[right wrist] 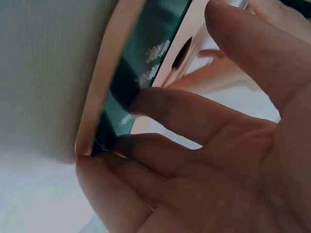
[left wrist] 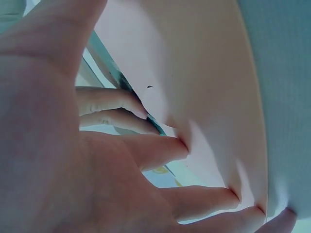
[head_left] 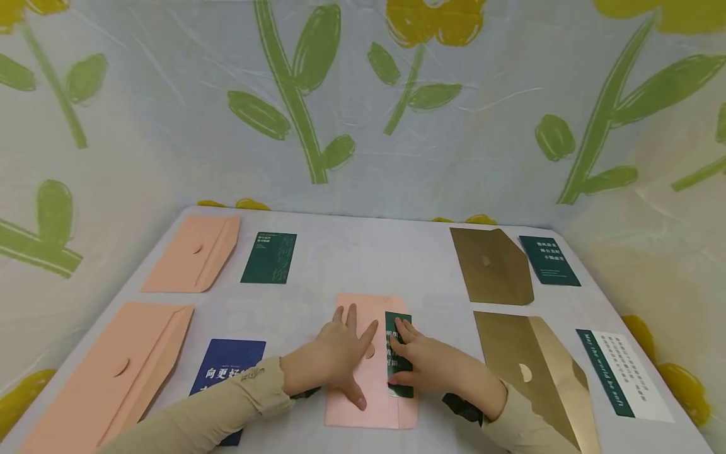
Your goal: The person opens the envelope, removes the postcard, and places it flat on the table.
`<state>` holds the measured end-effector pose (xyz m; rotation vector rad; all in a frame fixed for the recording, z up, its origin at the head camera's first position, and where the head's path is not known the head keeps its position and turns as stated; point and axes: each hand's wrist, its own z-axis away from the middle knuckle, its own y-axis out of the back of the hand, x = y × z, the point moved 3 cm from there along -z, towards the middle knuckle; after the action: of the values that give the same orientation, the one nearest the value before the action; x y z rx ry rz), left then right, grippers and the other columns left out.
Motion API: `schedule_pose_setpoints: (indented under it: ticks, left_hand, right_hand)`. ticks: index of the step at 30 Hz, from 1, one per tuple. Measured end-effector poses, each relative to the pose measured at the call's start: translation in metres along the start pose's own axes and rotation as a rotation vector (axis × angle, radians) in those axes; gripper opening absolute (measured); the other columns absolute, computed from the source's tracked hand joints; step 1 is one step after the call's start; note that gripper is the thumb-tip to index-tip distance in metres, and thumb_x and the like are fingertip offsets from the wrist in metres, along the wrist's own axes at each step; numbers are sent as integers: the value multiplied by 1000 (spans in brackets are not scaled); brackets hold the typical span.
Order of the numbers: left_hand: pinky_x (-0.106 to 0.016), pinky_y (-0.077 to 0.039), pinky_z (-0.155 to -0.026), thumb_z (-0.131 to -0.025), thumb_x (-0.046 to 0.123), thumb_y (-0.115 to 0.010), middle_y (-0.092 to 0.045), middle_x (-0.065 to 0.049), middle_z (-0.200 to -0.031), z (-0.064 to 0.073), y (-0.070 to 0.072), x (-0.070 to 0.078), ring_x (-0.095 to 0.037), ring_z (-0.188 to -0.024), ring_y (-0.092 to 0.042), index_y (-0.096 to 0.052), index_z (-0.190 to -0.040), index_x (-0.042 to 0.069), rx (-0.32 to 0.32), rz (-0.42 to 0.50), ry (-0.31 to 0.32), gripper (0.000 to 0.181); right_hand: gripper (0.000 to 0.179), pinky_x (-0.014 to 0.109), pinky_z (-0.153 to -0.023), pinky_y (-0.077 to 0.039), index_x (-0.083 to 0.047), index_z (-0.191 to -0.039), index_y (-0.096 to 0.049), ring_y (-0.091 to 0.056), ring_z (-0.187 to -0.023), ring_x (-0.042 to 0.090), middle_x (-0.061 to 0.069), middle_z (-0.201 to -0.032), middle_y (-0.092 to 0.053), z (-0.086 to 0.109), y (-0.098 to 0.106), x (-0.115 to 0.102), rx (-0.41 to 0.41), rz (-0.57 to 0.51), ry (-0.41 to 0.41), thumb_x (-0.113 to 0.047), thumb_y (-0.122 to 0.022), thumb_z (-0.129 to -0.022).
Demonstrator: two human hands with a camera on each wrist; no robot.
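Note:
A pink envelope (head_left: 371, 413) lies in the middle near the front of the table. My left hand (head_left: 340, 350) rests on it with fingers and thumb spread, fingertips touching the paper in the left wrist view. A narrow dark green card (head_left: 400, 388) with white characters lies upright along the envelope's right part. My right hand (head_left: 431, 362) presses on this card (right wrist: 160, 29) with its fingertips; its little finger reaches the envelope's edge in the right wrist view. The right fingers hide part of the card's face.
At left lie two pink envelopes (head_left: 193, 252), a green card (head_left: 269, 258) and a blue card (head_left: 227, 359) partly under my left sleeve. At right are two gold-brown envelopes (head_left: 493, 271), a dark green card (head_left: 549, 260) and a white-and-green card (head_left: 624, 372). A flower-printed curtain (head_left: 454, 145) surrounds the table.

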<state>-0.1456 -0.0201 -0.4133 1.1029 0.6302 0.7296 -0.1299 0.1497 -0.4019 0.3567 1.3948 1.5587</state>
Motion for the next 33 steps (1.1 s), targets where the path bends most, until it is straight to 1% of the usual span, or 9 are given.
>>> schedule_pose_setpoints:
  ticks: [3, 7, 9, 14, 17, 25, 27, 30, 33]
  left_hand:
    - [-41, -48, -100, -51, 86, -72, -26, -32, -155, 0, 0, 0, -52, -137, -34, -29, -157, 17, 1, 7, -1, 134]
    - [-42, -48, -100, -50, 85, -74, -26, -32, -155, 1, 1, 0, -52, -137, -34, -29, -157, 18, 0, 20, 7, 134]
    - [-42, -47, -101, -50, 85, -74, -26, -32, -155, 1, 1, 0, -52, -137, -34, -29, -157, 18, -4, 22, 6, 134]
    - [-40, -47, -101, -51, 85, -73, -25, -30, -156, 2, 1, 1, -51, -137, -34, -28, -158, 19, -21, 9, 10, 134]
    - [-41, -48, -100, -51, 85, -73, -26, -31, -155, 1, 2, 1, -52, -137, -35, -28, -158, 19, -12, -2, 9, 134]
    - [-39, -51, -96, -51, 86, -72, -28, -32, -154, 1, 2, 2, -52, -135, -36, -30, -157, 18, 6, -28, -8, 133]
    - [-39, -51, -96, -51, 87, -71, -28, -32, -154, 1, 2, 2, -52, -135, -37, -30, -157, 18, 8, -34, -9, 133]
    - [-39, -50, -97, -51, 87, -72, -28, -32, -154, 0, 2, 2, -52, -136, -36, -30, -157, 18, 4, -34, -3, 133]
    - [-39, -50, -97, -51, 87, -72, -28, -31, -154, -1, 2, 2, -52, -136, -36, -29, -157, 19, -6, -29, 2, 133]
  right_hand:
    - [68, 51, -104, -41, 8, -138, -53, -33, -141, 44, 33, -153, -28, 0, 4, 5, 2, -12, -46, -40, -71, -92]
    - [64, 53, -105, -40, 7, -132, -60, -35, -140, 43, 30, -151, -35, 1, 9, 10, 56, -13, -83, -37, -75, -89]
    - [68, 53, -104, -41, 5, -136, -56, -37, -139, 43, 29, -153, -33, 1, 9, 9, 64, -29, -86, -35, -78, -86]
    - [89, 50, -104, -42, 1, -151, -36, -27, -144, 42, 29, -160, -15, 1, -1, 1, -3, -53, -75, -38, -79, -84]
    - [91, 50, -105, -41, 1, -151, -36, -21, -146, 42, 29, -160, -14, 1, -2, -1, -1, -39, -85, -38, -80, -82]
    - [90, 50, -104, -41, 2, -149, -41, -23, -146, 41, 30, -158, -19, 3, -1, 0, 5, -7, -116, -37, -83, -79]
    - [91, 50, -104, -42, 2, -147, -44, -27, -144, 41, 30, -157, -22, 3, 0, 1, 13, 2, -124, -36, -86, -76]
    - [92, 51, -102, -44, 0, -145, -48, -38, -138, 43, 29, -156, -28, 3, 2, 3, 38, 4, -140, -35, -90, -71]
    - [89, 52, -99, -46, -2, -142, -53, -45, -133, 44, 28, -155, -31, 4, 5, 3, 96, -6, -132, -33, -92, -68]
